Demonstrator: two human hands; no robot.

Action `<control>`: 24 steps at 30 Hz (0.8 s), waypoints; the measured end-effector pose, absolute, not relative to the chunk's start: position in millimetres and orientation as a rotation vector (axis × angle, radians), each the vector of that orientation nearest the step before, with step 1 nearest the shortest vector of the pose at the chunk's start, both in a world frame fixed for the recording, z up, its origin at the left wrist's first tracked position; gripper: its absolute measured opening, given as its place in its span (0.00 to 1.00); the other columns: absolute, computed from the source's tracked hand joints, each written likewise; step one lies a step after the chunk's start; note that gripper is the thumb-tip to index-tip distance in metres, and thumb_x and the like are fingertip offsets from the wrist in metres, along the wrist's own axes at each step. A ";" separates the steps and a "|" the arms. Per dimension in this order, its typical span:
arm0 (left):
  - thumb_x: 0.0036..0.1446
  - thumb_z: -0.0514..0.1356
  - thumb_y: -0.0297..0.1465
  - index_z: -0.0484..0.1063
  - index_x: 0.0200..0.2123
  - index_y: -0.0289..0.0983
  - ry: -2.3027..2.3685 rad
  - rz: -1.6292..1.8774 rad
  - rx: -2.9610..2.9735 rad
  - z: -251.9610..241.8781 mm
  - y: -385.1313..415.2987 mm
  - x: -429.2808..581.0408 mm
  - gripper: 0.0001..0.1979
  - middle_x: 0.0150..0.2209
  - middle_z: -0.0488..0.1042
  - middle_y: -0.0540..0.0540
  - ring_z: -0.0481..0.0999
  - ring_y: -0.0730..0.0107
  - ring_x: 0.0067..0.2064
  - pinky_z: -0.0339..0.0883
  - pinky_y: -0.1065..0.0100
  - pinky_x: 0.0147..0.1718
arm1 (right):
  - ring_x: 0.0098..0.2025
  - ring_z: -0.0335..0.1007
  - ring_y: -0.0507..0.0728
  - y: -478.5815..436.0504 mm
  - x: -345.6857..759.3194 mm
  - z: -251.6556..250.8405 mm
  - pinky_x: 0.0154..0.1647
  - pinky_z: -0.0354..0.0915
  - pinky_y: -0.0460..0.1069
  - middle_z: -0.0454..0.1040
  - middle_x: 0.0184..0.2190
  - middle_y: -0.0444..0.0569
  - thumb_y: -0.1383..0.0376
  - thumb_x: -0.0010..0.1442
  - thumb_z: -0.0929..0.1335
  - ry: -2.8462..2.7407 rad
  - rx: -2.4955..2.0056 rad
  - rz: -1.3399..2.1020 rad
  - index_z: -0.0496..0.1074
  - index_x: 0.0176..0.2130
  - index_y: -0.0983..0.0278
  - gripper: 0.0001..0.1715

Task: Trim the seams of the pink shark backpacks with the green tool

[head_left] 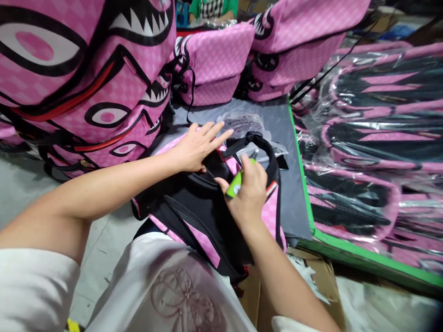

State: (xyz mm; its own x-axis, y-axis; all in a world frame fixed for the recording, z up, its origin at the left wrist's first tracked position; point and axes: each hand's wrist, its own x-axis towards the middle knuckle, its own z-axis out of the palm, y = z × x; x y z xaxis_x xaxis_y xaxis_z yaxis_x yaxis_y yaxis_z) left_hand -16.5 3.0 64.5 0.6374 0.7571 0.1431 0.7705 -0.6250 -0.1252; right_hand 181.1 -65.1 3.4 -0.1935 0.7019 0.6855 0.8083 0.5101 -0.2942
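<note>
A pink and black backpack (194, 212) lies back side up on my lap and the table edge. My left hand (197, 145) rests flat on its top, fingers stretched out and together. My right hand (247, 189) is closed round a small green-handled cutting tool (235, 184), whose metal tip points at the black carry handle (263, 143) of the backpack. A clear plastic bag (242, 124) lies just beyond the handle.
Stacked pink backpacks with shark-mouth print (86, 78) rise at the left and back (297, 41). Bagged backpacks in clear plastic (374, 152) are piled at the right. The grey table (294, 184) has a green edge. A person in green sits far behind (212, 9).
</note>
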 end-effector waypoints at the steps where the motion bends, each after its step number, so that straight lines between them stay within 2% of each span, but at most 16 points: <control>1: 0.47 0.70 0.42 0.34 0.72 0.36 -1.273 -0.122 -2.673 64.0 2.9 -16.1 0.60 0.72 0.39 0.32 0.46 0.36 0.69 0.47 0.45 0.62 | 0.62 0.62 0.70 -56.5 179.1 5.7 0.61 0.63 0.66 0.69 0.58 0.62 0.51 0.60 0.71 -1.997 -1.312 -0.109 0.57 0.65 0.64 0.41; 3: 0.48 0.70 0.41 0.34 0.72 0.36 -1.298 -0.111 -2.657 61.5 4.8 -14.3 0.59 0.72 0.39 0.32 0.47 0.36 0.69 0.47 0.46 0.62 | 0.61 0.62 0.73 -39.6 171.6 7.1 0.58 0.64 0.67 0.67 0.59 0.66 0.47 0.56 0.73 -2.095 -1.420 -0.014 0.54 0.66 0.67 0.50; 5: 0.48 0.70 0.40 0.36 0.72 0.35 -1.311 -0.089 -2.646 57.8 7.9 -11.2 0.58 0.72 0.39 0.31 0.50 0.37 0.68 0.49 0.46 0.62 | 0.58 0.64 0.76 -26.9 161.3 5.8 0.54 0.66 0.68 0.67 0.57 0.72 0.48 0.53 0.75 -2.161 -1.540 -0.023 0.52 0.66 0.73 0.56; 8: 0.47 0.70 0.36 0.40 0.71 0.35 -1.330 -0.069 -2.621 53.3 10.4 -5.9 0.56 0.72 0.40 0.30 0.53 0.39 0.67 0.51 0.46 0.61 | 0.55 0.66 0.78 -20.1 148.0 5.6 0.48 0.68 0.66 0.65 0.56 0.79 0.53 0.52 0.77 -2.210 -1.743 -0.132 0.52 0.66 0.78 0.58; 12: 0.49 0.70 0.38 0.40 0.72 0.36 -1.416 -0.022 -2.562 55.4 4.7 -3.9 0.55 0.73 0.40 0.31 0.51 0.41 0.68 0.50 0.45 0.61 | 0.48 0.71 0.71 -28.5 143.9 14.4 0.45 0.69 0.60 0.69 0.53 0.73 0.61 0.54 0.76 -2.276 -1.865 -0.146 0.51 0.67 0.75 0.53; 15: 0.46 0.72 0.41 0.35 0.72 0.39 -1.422 0.016 -2.567 61.2 -1.8 -6.2 0.61 0.73 0.36 0.32 0.44 0.41 0.71 0.48 0.42 0.62 | 0.49 0.70 0.69 -37.8 146.9 20.8 0.47 0.68 0.57 0.69 0.53 0.70 0.64 0.56 0.74 -2.298 -1.862 -0.123 0.48 0.68 0.74 0.51; 19: 0.42 0.74 0.41 0.30 0.72 0.39 -1.428 0.061 -2.580 62.7 -2.8 -5.6 0.67 0.73 0.32 0.32 0.37 0.39 0.72 0.43 0.38 0.63 | 0.49 0.70 0.70 -40.7 148.6 19.5 0.47 0.67 0.58 0.70 0.53 0.69 0.65 0.57 0.73 -2.282 -1.845 -0.100 0.48 0.67 0.74 0.50; 24: 0.45 0.73 0.39 0.37 0.72 0.37 -1.461 0.003 -2.525 56.2 -0.4 -2.6 0.61 0.73 0.37 0.33 0.46 0.43 0.71 0.53 0.45 0.60 | 0.47 0.71 0.70 -36.7 148.9 12.4 0.45 0.66 0.57 0.72 0.50 0.67 0.66 0.56 0.72 -2.253 -1.833 -0.091 0.49 0.67 0.75 0.48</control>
State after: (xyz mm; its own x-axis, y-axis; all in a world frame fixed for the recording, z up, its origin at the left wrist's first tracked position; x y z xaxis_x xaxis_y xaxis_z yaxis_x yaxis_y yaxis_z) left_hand -2.6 -0.4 56.2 0.5047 0.8564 0.1093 0.8558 -0.4797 -0.1934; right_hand 148.9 -36.7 12.4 -0.1872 0.9574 0.2200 0.9720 0.2129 -0.0997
